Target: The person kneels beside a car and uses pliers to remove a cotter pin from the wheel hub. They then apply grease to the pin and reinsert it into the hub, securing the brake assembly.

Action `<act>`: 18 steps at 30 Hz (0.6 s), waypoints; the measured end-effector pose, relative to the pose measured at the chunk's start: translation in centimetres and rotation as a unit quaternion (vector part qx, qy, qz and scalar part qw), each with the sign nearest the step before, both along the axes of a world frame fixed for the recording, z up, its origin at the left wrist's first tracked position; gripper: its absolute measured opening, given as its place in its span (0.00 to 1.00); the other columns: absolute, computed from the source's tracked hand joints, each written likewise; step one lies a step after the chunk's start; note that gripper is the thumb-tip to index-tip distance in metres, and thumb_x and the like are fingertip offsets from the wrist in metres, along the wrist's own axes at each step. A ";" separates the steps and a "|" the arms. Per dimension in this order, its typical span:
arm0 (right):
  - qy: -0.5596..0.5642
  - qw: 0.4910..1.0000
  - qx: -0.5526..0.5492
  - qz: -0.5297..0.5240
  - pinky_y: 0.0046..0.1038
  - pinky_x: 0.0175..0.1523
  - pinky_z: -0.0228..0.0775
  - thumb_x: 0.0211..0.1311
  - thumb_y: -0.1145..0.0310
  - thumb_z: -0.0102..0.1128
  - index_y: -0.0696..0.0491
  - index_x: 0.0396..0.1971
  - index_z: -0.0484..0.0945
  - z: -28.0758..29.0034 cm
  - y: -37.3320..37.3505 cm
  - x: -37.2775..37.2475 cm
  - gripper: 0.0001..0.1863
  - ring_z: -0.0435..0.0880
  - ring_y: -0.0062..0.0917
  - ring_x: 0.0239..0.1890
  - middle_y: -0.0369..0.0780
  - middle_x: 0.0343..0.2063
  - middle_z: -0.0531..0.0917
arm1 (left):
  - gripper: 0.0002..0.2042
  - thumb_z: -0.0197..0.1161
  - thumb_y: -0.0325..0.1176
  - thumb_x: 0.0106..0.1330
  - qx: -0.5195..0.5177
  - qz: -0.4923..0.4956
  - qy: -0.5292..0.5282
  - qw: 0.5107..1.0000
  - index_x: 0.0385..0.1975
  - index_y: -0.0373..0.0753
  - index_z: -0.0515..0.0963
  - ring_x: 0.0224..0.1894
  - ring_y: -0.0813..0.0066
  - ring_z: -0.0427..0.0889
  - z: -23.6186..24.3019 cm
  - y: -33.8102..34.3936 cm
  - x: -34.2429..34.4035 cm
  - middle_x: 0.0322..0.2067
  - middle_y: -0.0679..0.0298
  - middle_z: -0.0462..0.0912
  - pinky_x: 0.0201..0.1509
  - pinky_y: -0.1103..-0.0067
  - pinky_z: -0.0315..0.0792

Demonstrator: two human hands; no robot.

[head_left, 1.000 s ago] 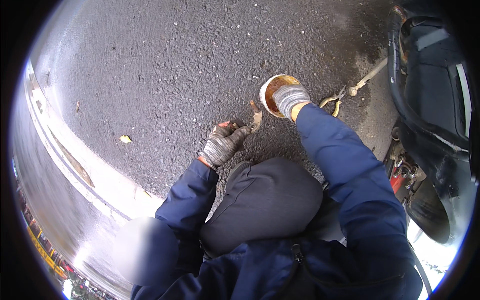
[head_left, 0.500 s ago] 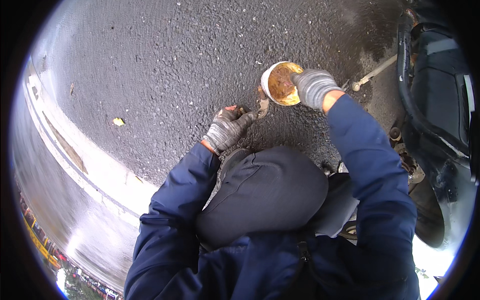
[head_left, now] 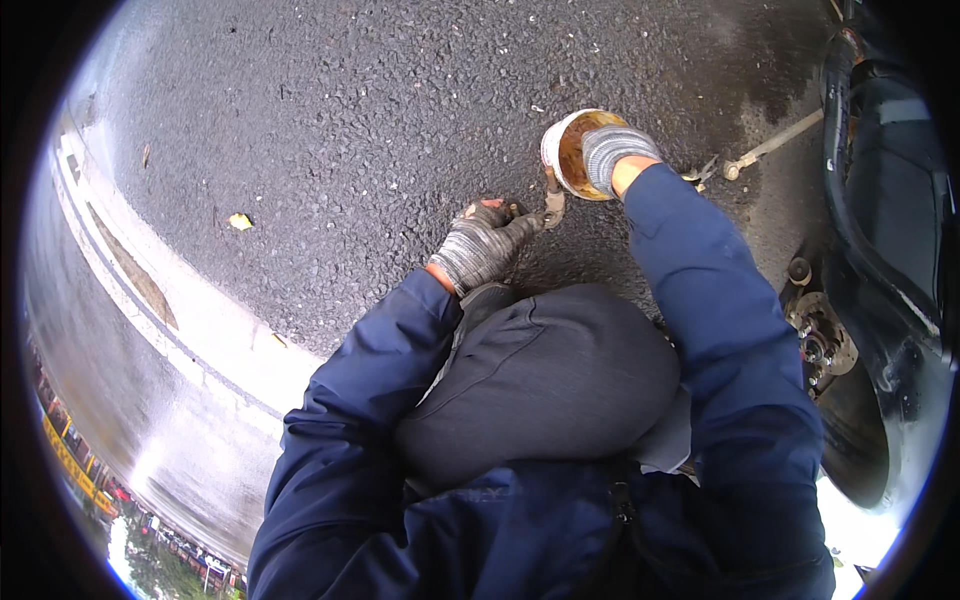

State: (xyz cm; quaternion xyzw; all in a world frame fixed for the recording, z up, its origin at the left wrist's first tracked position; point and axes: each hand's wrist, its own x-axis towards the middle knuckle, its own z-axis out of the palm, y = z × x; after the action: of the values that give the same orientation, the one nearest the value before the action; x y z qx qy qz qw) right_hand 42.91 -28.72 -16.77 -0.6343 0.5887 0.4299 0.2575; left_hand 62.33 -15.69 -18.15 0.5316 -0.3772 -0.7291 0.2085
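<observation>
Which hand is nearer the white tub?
Right. The right hand is at the mouth of the tub; the left hand is apart from it, toward the picture's lower left, holding a metal part.

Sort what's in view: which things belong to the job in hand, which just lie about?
Job, apparently:
- metal part, in left hand
- white tub of brown paste, at right hand

Lying about, seemingly:
- yellow scrap
- pale rod
- tool, partly hidden

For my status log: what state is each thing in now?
Tub: open, brown paste inside
Right hand: gloved, inside tub, fingers hidden
Left hand: gloved, closed on metal part
Metal part: held, stained
Pliers: partly hidden, open or shut unclear
Wheel hub: exposed, bolts showing
</observation>
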 end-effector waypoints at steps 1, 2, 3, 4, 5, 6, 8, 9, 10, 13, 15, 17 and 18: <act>0.005 1.000 -0.005 0.000 0.34 0.66 0.63 0.70 0.61 0.35 0.53 0.61 0.71 -0.3 0.0 0.0 0.24 0.71 0.36 0.63 0.42 0.63 0.70 | 0.08 0.65 0.34 0.65 -0.003 -0.005 -0.001 1.000 0.31 0.36 0.79 0.19 0.86 0.66 -0.4 0.0 0.0 0.17 0.74 0.72 0.22 0.83 0.63; 0.009 1.000 -0.008 0.000 0.34 0.67 0.63 0.70 0.61 0.36 0.52 0.61 0.71 -0.6 0.0 0.0 0.24 0.71 0.36 0.63 0.41 0.63 0.69 | 0.08 0.65 0.34 0.65 -0.007 -0.016 -0.013 1.000 0.31 0.36 0.79 0.19 0.86 0.66 -0.7 0.1 -0.1 0.17 0.74 0.72 0.22 0.83 0.63; 0.006 1.000 0.004 0.014 0.34 0.67 0.63 0.70 0.62 0.36 0.52 0.61 0.71 -0.8 0.0 -0.1 0.24 0.71 0.35 0.63 0.41 0.63 0.69 | 0.08 0.65 0.34 0.65 -0.012 -0.028 -0.026 0.999 0.31 0.36 0.80 0.19 0.86 0.67 -1.0 0.1 -0.2 0.17 0.74 0.72 0.23 0.83 0.63; 0.003 1.000 0.016 0.027 0.33 0.67 0.62 0.70 0.62 0.36 0.52 0.61 0.71 -0.9 -0.1 -0.3 0.24 0.71 0.35 0.63 0.41 0.63 0.69 | 0.08 0.65 0.34 0.65 -0.028 -0.042 -0.039 0.998 0.31 0.36 0.80 0.19 0.86 0.67 -1.2 0.0 -0.2 0.18 0.74 0.73 0.23 0.83 0.64; 0.002 1.000 0.012 0.025 0.33 0.67 0.62 0.70 0.63 0.37 0.52 0.61 0.71 -0.9 -0.1 -0.4 0.24 0.71 0.35 0.63 0.41 0.63 0.69 | 0.08 0.65 0.34 0.65 -0.028 -0.045 -0.038 0.998 0.32 0.36 0.80 0.19 0.87 0.67 -1.3 0.1 -0.3 0.18 0.75 0.73 0.23 0.83 0.64; -0.004 1.000 0.004 0.016 0.33 0.66 0.63 0.69 0.63 0.37 0.52 0.61 0.71 -1.0 -0.2 -0.5 0.24 0.71 0.35 0.63 0.42 0.63 0.69 | 0.08 0.65 0.34 0.65 -0.029 -0.049 -0.038 0.998 0.32 0.36 0.80 0.19 0.87 0.67 -1.4 0.0 -0.3 0.18 0.75 0.73 0.23 0.83 0.64; 0.001 0.999 0.023 0.031 0.33 0.66 0.63 0.69 0.63 0.37 0.52 0.61 0.71 -0.9 -0.3 -0.7 0.24 0.71 0.35 0.63 0.42 0.63 0.69 | 0.08 0.65 0.34 0.65 -0.015 -0.051 -0.035 0.998 0.32 0.36 0.80 0.19 0.87 0.67 -1.3 0.0 -0.4 0.18 0.75 0.73 0.22 0.83 0.63; -0.017 1.000 0.014 0.020 0.33 0.66 0.62 0.70 0.63 0.36 0.52 0.61 0.71 -0.9 -0.4 -0.8 0.24 0.71 0.35 0.63 0.42 0.63 0.69 | 0.08 0.65 0.34 0.65 0.000 -0.047 -0.032 0.998 0.32 0.36 0.80 0.19 0.87 0.67 -1.1 0.0 -0.4 0.18 0.75 0.73 0.22 0.83 0.63; -0.001 0.998 0.038 0.050 0.33 0.67 0.62 0.70 0.63 0.36 0.52 0.61 0.71 -0.9 -0.4 -0.8 0.24 0.71 0.35 0.63 0.42 0.63 0.69 | 0.08 0.65 0.34 0.65 0.013 -0.041 -0.024 0.999 0.32 0.36 0.80 0.19 0.87 0.67 -1.0 0.0 -0.4 0.18 0.75 0.73 0.22 0.83 0.63; -0.007 0.995 0.056 0.083 0.33 0.67 0.62 0.70 0.63 0.35 0.52 0.61 0.71 -0.9 -0.3 -0.8 0.24 0.71 0.35 0.64 0.42 0.63 0.70 | 0.08 0.65 0.34 0.65 0.025 -0.031 0.004 0.999 0.33 0.36 0.80 0.18 0.86 0.66 -0.9 0.0 -0.5 0.17 0.75 0.72 0.21 0.83 0.63; -0.005 0.996 0.041 0.082 0.33 0.67 0.61 0.70 0.63 0.34 0.52 0.61 0.71 -1.0 -0.1 -0.8 0.24 0.70 0.35 0.64 0.42 0.63 0.70 | 0.08 0.65 0.34 0.65 0.022 -0.042 -0.004 0.999 0.33 0.36 0.80 0.19 0.86 0.66 -1.1 0.0 -0.6 0.18 0.75 0.72 0.21 0.82 0.63; 0.000 0.998 0.029 0.055 0.33 0.67 0.61 0.70 0.63 0.34 0.52 0.61 0.71 -1.1 0.0 -0.7 0.24 0.70 0.35 0.64 0.42 0.63 0.70 | 0.08 0.65 0.34 0.65 0.011 -0.045 -0.015 0.999 0.33 0.36 0.80 0.19 0.86 0.67 -1.3 0.1 -0.6 0.18 0.75 0.73 0.22 0.82 0.63; -0.012 0.999 0.008 0.029 0.33 0.68 0.60 0.70 0.63 0.34 0.52 0.61 0.71 -1.2 0.1 -0.7 0.24 0.70 0.35 0.64 0.42 0.63 0.70 | 0.08 0.65 0.34 0.65 0.008 -0.044 -0.022 0.999 0.33 0.36 0.80 0.19 0.86 0.67 -1.4 0.1 -0.7 0.18 0.74 0.73 0.22 0.82 0.63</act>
State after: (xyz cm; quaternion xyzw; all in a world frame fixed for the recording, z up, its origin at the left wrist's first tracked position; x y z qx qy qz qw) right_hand 42.20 -28.64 -17.92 -0.6544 0.5633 0.4340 0.2570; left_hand 61.63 -15.57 -19.51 0.5322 -0.3990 -0.7285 0.1638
